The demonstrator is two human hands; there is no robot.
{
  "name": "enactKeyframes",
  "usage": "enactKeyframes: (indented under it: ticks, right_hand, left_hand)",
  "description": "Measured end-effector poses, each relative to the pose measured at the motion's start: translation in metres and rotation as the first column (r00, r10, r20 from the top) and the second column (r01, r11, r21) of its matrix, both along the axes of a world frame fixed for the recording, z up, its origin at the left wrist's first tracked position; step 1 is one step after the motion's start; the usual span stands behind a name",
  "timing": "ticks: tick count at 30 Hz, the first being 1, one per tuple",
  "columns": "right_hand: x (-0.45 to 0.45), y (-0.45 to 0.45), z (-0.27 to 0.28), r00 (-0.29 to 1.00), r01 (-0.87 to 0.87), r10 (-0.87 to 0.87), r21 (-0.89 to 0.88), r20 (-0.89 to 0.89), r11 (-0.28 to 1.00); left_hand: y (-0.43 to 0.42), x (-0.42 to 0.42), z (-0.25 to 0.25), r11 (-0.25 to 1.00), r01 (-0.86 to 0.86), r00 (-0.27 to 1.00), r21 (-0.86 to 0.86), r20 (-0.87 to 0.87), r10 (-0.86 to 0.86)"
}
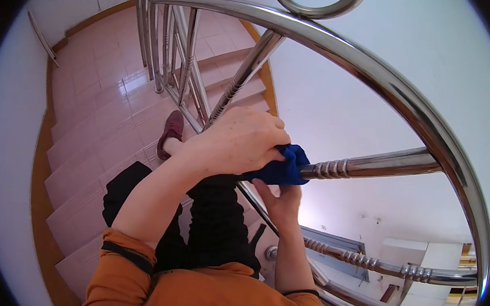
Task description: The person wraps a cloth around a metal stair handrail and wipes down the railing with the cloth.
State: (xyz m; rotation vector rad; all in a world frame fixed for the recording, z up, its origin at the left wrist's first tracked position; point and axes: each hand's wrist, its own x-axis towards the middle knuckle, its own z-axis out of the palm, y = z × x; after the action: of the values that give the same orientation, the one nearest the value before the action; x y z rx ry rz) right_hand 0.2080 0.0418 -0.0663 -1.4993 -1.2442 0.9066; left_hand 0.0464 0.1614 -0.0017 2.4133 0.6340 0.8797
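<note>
1. The cloth (291, 167) is bunched around the post (390, 166), just beside its ridged rings. It should work best pressed snugly to the metal all round, with no slack fold between.
2. The left hand (240, 138) grasps the cloth from above, fingers bent over it. An even squeeze should serve better than a hard pinch, which could drag the fabric into a lump.
3. The right hand (284, 205) is cupped at the cloth's lower side, thumb apart from the fingers. Its fingertips are partly hidden, so I cannot tell how firmly it grips. Pressing up against the left hand's push would steady the wrap.
4. The rings need care: fabric worked into each groove, with small turns about the post, would reach more than a straight slide.
5. A shoe (172, 133) is on the stairs (83, 166), so balanced footing matters; overreaching past the rail (373, 62) could upset it.
</note>
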Motion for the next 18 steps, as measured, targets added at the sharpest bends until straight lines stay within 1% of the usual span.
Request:
enactKeyframes:
  ticks: [1, 3, 5, 6, 8, 9, 11, 12, 14, 15, 16, 17, 18]
  right_hand:
    - [0.002, -0.001, -0.007, 0.997, -0.055, 0.058, -0.066, 0.052, 0.996]
    - [0.009, -0.004, -0.034, 0.996, -0.064, 0.069, -0.093, 0.057, 0.994]
    - [0.013, -0.004, -0.049, 1.000, 0.005, -0.007, -0.229, -0.010, 0.973]
    - [0.011, -0.003, -0.051, 1.000, 0.005, -0.007, -0.230, -0.010, 0.973]
    - [0.006, -0.001, -0.054, 0.990, 0.068, -0.058, -0.071, 0.131, 0.995]
    - [0.006, 0.000, -0.057, 0.989, 0.070, -0.061, -0.068, 0.133, 0.995]
    - [0.004, 0.004, -0.064, 0.991, 0.055, -0.055, 0.004, 0.118, 0.998]
    - [0.004, 0.005, -0.062, 0.992, 0.051, -0.051, 0.004, 0.119, 0.999]
    - [0.004, 0.005, -0.056, 0.986, 0.056, -0.036, -0.117, 0.165, 0.992]
    - [0.005, 0.005, -0.058, 0.985, 0.055, -0.035, -0.117, 0.167, 0.992]
    - [0.007, 0.006, -0.062, 0.988, 0.042, -0.032, -0.064, 0.154, 0.997]
    - [0.008, 0.006, -0.064, 0.990, 0.030, -0.028, -0.010, 0.140, 1.000]
    - [0.007, 0.006, -0.060, 0.989, 0.029, -0.027, -0.008, 0.142, 1.000]
  left_hand:
    - [0.001, 0.000, 0.000, 1.000, 0.002, 1.000, -0.001, -0.001, -0.002]
    - [0.002, -0.002, -0.001, 0.996, 0.025, 1.000, -0.082, -0.006, -0.026]
    - [0.004, -0.001, -0.003, 0.996, 0.023, 0.999, -0.083, -0.026, -0.025]
    - [0.004, -0.001, -0.004, 0.996, 0.025, 0.999, -0.081, -0.043, -0.029]
    - [0.004, 0.001, -0.005, 0.996, 0.021, 0.998, -0.088, -0.053, -0.026]
    - [0.004, 0.002, -0.006, 0.996, 0.013, 0.998, -0.093, -0.065, -0.019]
    - [0.005, 0.003, -0.006, 0.996, 0.013, 0.998, -0.089, -0.057, -0.018]
    - [0.005, 0.001, -0.007, 0.996, 0.011, 0.999, -0.088, -0.051, -0.016]
    - [0.004, 0.000, -0.007, 0.996, 0.004, 0.998, -0.087, -0.056, -0.009]
    - [0.004, 0.001, -0.006, 0.997, 0.002, 0.998, -0.083, -0.062, -0.007]
    - [0.004, 0.001, -0.006, 0.997, 0.002, 0.998, -0.083, -0.059, -0.007]
    - [0.004, 0.001, -0.006, 0.997, 0.006, 1.000, -0.077, -0.028, -0.009]
    - [0.004, 0.001, -0.005, 0.998, 0.010, 1.000, -0.069, 0.004, -0.010]
